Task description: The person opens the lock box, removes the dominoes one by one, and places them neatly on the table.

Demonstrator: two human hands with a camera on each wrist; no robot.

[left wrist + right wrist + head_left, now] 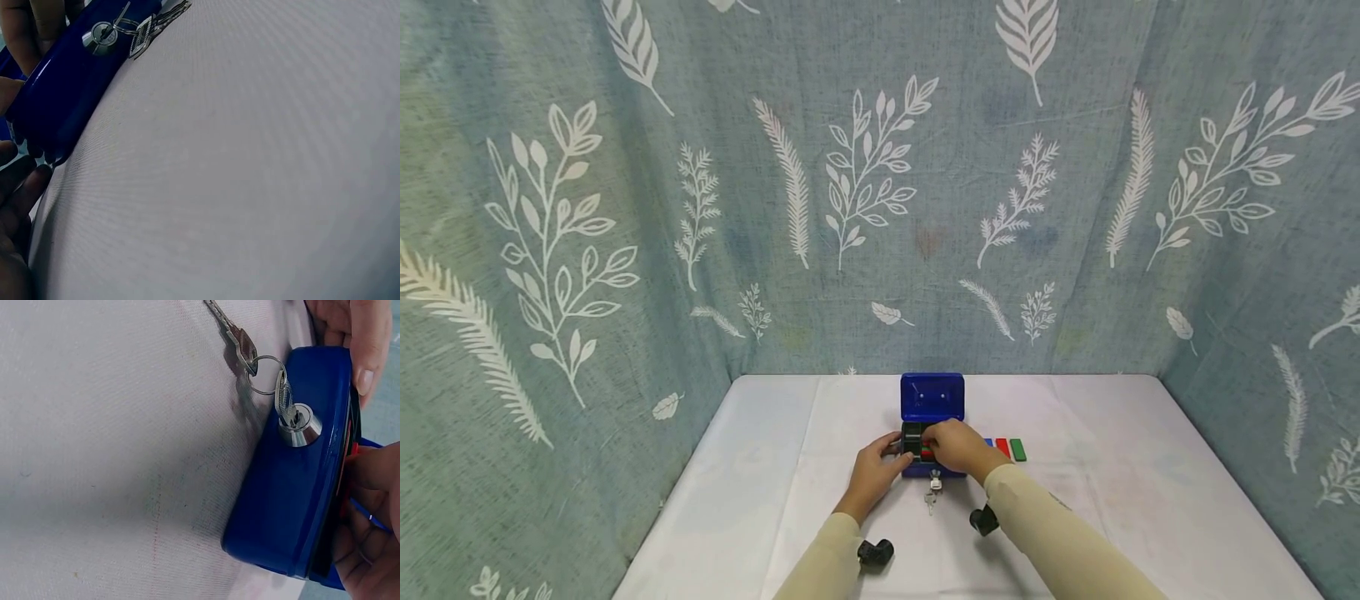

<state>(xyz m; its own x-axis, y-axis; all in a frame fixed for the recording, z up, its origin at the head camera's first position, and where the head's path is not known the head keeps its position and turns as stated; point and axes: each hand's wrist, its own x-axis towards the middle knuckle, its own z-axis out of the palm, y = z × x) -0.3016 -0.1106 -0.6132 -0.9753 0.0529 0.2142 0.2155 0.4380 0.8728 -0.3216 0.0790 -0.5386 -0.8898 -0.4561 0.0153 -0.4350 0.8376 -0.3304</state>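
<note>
A blue cash box (933, 471) stands on the table with its lid (932, 396) raised. Inside it sits a black compartment tray (912, 433), where bits of red and green show. My left hand (877, 473) grips the box's left side, thumb on the rim and fingers along the outer wall. Curled fingers of my right hand (957, 446) reach down into the tray's right part. In the right wrist view, a red piece (354, 449) shows beside those fingertips; whether they pinch it is hidden. A key sits in the front lock (301, 428), with another key (245, 349) on its ring.
Right of the box lie a blue block (989, 442), a red block (1002, 447) and a green block (1018, 450), the first partly behind my right hand. A white cloth covers the table (760, 500). A leaf-patterned curtain (880, 300) hangs behind and at both sides.
</note>
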